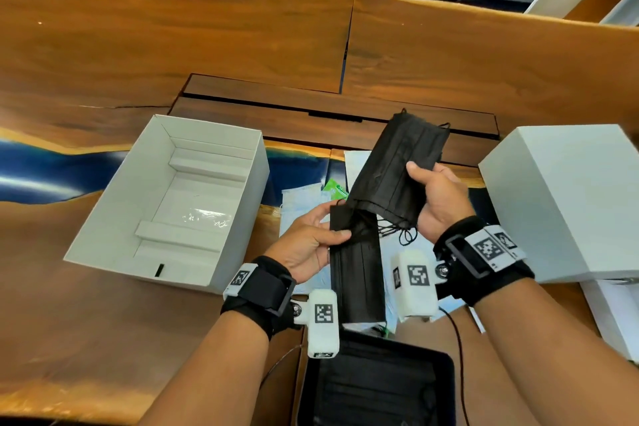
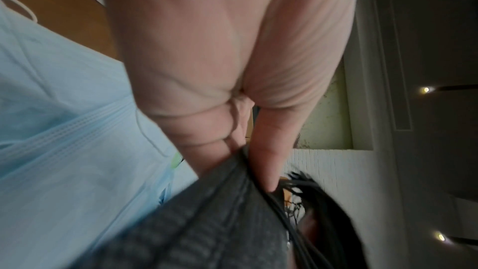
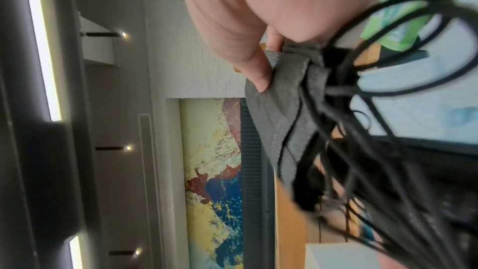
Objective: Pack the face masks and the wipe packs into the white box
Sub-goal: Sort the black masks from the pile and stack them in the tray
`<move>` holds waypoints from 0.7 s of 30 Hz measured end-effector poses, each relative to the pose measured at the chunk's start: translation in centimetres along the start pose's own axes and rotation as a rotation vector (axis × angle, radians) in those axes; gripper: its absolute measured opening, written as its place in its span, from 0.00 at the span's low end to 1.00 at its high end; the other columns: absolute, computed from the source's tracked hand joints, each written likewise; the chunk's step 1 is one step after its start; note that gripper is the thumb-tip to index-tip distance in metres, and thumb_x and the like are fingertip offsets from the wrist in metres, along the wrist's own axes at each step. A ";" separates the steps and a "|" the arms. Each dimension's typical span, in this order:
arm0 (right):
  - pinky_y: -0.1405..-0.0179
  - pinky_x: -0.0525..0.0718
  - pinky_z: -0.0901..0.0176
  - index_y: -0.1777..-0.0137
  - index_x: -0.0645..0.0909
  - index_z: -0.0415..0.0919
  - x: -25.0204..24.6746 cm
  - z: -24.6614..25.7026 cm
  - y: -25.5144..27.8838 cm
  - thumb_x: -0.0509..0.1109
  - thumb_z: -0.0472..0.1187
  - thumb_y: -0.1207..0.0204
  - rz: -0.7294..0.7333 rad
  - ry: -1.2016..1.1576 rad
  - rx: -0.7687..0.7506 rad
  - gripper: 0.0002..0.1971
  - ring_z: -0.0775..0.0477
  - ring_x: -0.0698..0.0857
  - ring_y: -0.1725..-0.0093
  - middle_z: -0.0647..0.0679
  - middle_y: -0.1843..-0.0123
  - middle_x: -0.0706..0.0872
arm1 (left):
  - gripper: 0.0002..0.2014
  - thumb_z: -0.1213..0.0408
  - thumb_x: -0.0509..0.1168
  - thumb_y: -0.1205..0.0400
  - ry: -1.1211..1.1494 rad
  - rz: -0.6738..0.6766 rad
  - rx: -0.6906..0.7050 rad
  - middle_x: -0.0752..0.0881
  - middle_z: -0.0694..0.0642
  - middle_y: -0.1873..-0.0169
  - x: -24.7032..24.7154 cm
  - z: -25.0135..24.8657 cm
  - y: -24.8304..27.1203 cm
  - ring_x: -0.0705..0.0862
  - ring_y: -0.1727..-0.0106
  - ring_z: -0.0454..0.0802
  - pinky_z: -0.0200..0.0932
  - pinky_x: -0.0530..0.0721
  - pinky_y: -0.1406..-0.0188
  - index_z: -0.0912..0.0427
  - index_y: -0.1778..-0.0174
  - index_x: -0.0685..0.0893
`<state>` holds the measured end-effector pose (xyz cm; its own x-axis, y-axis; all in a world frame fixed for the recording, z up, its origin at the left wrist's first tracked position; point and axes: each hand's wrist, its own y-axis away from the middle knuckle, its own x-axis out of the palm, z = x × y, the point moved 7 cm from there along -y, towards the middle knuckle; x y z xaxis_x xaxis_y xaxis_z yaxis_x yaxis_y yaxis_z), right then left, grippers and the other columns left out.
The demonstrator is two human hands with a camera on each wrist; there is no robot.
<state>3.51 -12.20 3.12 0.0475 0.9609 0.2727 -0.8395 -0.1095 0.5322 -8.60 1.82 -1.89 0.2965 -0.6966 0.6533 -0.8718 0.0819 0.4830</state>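
My right hand grips a stack of black face masks tilted up above the table, thumb on top; the stack trails black ear loops. My left hand pinches the top edge of a second black mask, which hangs down toward me; thumb and fingers pinch that mask. The open white box stands to the left, nothing inside but cardboard inserts. Light blue masks and a green wipe pack lie on the table under my hands.
The box's white lid stands at the right. A black tray with more black masks sits near the front edge. A flat white piece lies at the far right. The wooden table spreads left of my arms.
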 end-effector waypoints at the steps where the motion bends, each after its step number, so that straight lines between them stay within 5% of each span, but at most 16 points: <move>1: 0.47 0.87 0.33 0.33 0.80 0.36 -0.1 0.9 0.0 0.68 0.31 0.21 0.013 -0.012 -0.013 0.16 0.36 0.89 0.43 0.37 0.39 0.89 | 0.27 0.87 0.57 0.20 0.013 -0.017 0.005 0.81 0.75 0.34 -0.2 -0.3 0.0 0.82 0.35 0.68 0.56 0.84 0.38 0.63 0.26 0.74; 6: 0.55 0.90 0.38 0.29 0.77 0.35 0.2 3.7 1.4 0.67 0.32 0.19 0.105 -0.050 -0.040 0.18 0.35 0.89 0.43 0.35 0.37 0.87 | 0.19 0.82 0.59 0.17 0.023 -0.103 0.021 0.88 0.69 0.42 -0.6 -1.1 -0.3 0.89 0.46 0.59 0.50 0.90 0.48 0.64 0.33 0.81; 12: 0.43 0.87 0.36 0.30 0.77 0.36 2.4 1.1 5.2 0.64 0.32 0.20 0.431 0.052 0.101 0.18 0.35 0.87 0.42 0.32 0.37 0.86 | 0.13 0.71 0.57 0.12 -0.031 -0.150 0.042 0.84 0.65 0.42 0.8 -3.0 -1.1 0.85 0.45 0.59 0.62 0.85 0.43 0.64 0.34 0.79; 15: 0.42 0.86 0.35 0.32 0.78 0.33 2.1 -1.6 5.0 0.68 0.29 0.23 0.353 0.169 0.110 0.18 0.33 0.88 0.44 0.31 0.39 0.87 | 0.17 0.65 0.61 0.14 -0.042 -0.160 0.079 0.79 0.67 0.39 1.3 -4.3 -1.4 0.78 0.42 0.63 0.72 0.78 0.37 0.66 0.30 0.76; 18: 0.44 0.87 0.33 0.36 0.80 0.34 1.4 -2.3 4.3 0.70 0.29 0.22 0.206 0.280 0.063 0.15 0.33 0.89 0.44 0.33 0.43 0.89 | 0.14 0.62 0.57 0.12 -0.063 -0.198 0.113 0.80 0.65 0.40 1.2 -4.7 -1.2 0.81 0.43 0.61 0.64 0.88 0.52 0.63 0.35 0.79; 21: 0.46 0.89 0.41 0.42 0.83 0.39 1.8 -1.8 4.1 0.68 0.29 0.20 0.226 0.410 -0.036 0.10 0.40 0.90 0.46 0.39 0.44 0.90 | 0.26 0.43 0.51 0.12 -0.076 -0.214 0.081 0.85 0.60 0.41 0.9 -4.2 -1.0 0.84 0.36 0.60 0.68 0.85 0.44 0.60 0.32 0.80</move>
<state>-0.81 -10.46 4.38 -0.3502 0.9360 0.0349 -0.8230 -0.3252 0.4658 -5.78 4.10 0.68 0.4504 -0.7441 0.4934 -0.8214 -0.1288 0.5556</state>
